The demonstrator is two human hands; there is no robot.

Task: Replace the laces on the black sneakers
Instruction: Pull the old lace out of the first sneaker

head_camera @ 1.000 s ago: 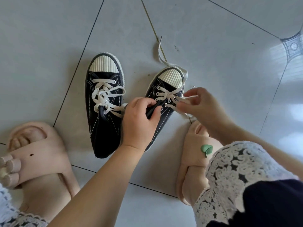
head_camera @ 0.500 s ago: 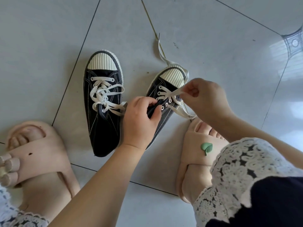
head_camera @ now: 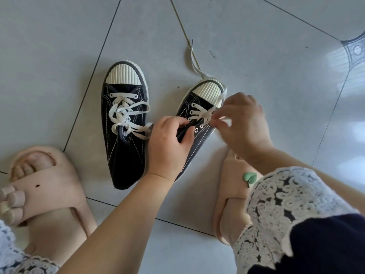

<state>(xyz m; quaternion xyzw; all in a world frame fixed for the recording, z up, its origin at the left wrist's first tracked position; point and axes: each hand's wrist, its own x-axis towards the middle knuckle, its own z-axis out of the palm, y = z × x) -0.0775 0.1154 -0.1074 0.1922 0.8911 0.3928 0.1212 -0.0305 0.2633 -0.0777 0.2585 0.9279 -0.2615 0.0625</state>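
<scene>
Grey tiled floor, pink slippers beside sneakers

- Left sneaker: on the floor, toe away from the person, just left of its mate.
- Right sneaker: toe angled rightward; left hand on its opening, right hand over its right side.
- Lace: trails on the floor beyond that toe.
- Slippers: nearest the person, flanking both sneakers.

Glossy grey floor tiles, dark grout lines, window glare
</scene>
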